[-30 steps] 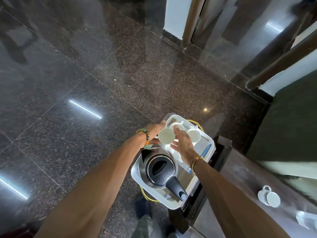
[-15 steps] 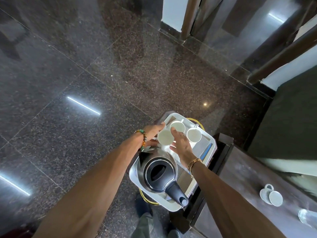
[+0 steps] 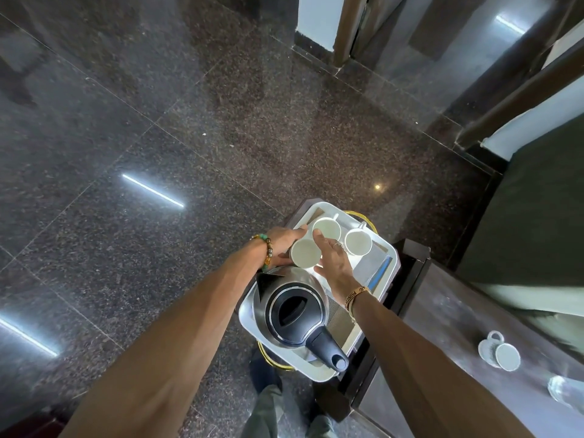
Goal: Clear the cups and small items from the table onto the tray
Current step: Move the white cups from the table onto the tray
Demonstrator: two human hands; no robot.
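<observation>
Ideally the white cup (image 3: 305,252), held over the tray (image 3: 244,314) with the left hand (image 3: 279,246) wrapped round it and the right hand (image 3: 335,263) flat-fingered against its side, should settle upright beside the far cups (image 3: 327,228), clear of the kettle (image 3: 294,308).

Dark, polished, speckled floor tiles (image 3: 158,105) fill most of the frame, mirroring strip lights (image 3: 152,190) at left. A white wall (image 3: 314,17) and perhaps a brown door frame (image 3: 346,26) stand at upper right, and a dark table (image 3: 458,327) sits at lower right.
</observation>
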